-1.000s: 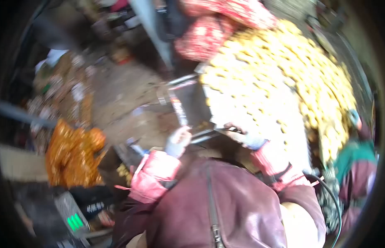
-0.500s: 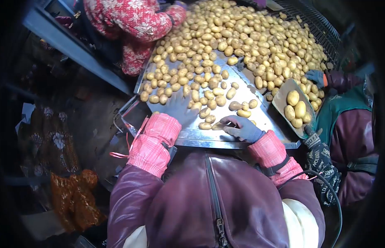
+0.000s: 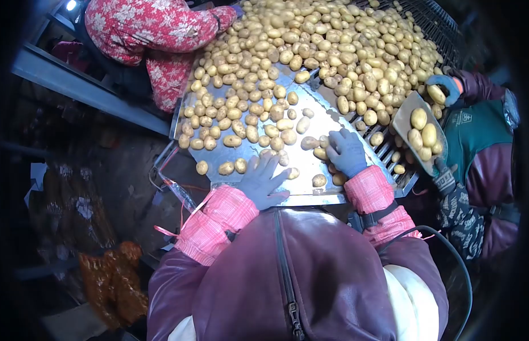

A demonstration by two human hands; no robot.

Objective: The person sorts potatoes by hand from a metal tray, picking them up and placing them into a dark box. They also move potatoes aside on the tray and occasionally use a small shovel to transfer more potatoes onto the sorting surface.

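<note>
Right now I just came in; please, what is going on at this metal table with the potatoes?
Gloved hands are among loose potatoes on the metal table. The left hand is spread near the front edge; the right hand is at a small group, its grip unclear. At right, a co-worker holds a scoop with several potatoes in it, and one more potato in the other hand. Another person reaches to the big heap behind.

Crumpled orange plastic lies at left, a blue metal beam beyond.
</note>
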